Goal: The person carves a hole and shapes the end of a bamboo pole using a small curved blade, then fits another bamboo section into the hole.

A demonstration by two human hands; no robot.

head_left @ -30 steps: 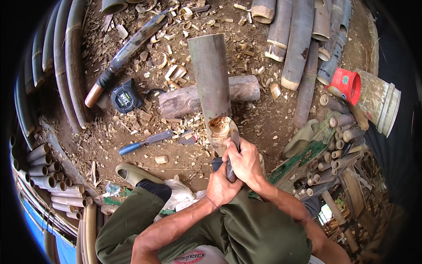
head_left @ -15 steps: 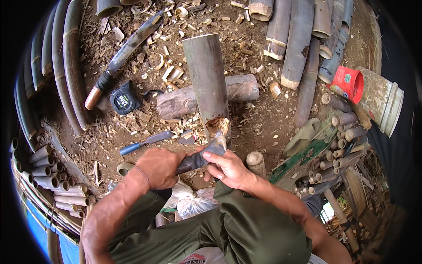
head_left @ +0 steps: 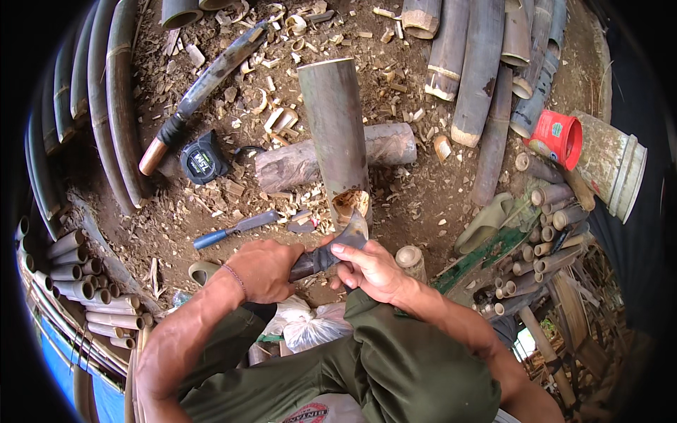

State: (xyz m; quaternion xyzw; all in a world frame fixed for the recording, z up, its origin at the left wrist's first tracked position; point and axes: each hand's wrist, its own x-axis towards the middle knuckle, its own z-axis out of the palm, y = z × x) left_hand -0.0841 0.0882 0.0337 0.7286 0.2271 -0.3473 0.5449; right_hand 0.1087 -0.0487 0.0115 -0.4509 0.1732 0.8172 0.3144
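Observation:
A thick bamboo tube (head_left: pixel 330 116) lies pointing away from me, its far end propped over a short log. Near its closer end is a cut hollow (head_left: pixel 350 201) with pale, ragged inner wood. My left hand (head_left: pixel 266 264) is wrapped round the dark handle of a knife (head_left: pixel 355 230). The blade's tip rests at the lower edge of that hollow. My right hand (head_left: pixel 372 269) also closes on the knife, its thumb pressed on the blade near the handle; its other fingers are partly hidden beneath.
A crosswise log (head_left: pixel 289 166), a blue-handled chisel (head_left: pixel 236 230), a tape measure (head_left: pixel 203 156) and a long mallet-like stick (head_left: pixel 204 95) lie among wood chips. Bamboo poles (head_left: pixel 479 70) lie at the upper right, near a red tub (head_left: pixel 556 139) and a dirty bucket (head_left: pixel 612 162).
The knife and both hands have shifted very slightly, the blade's tip staying at the hollow's lower edge. The whole view has moved a little, so the surroundings sit slightly lower and further right.

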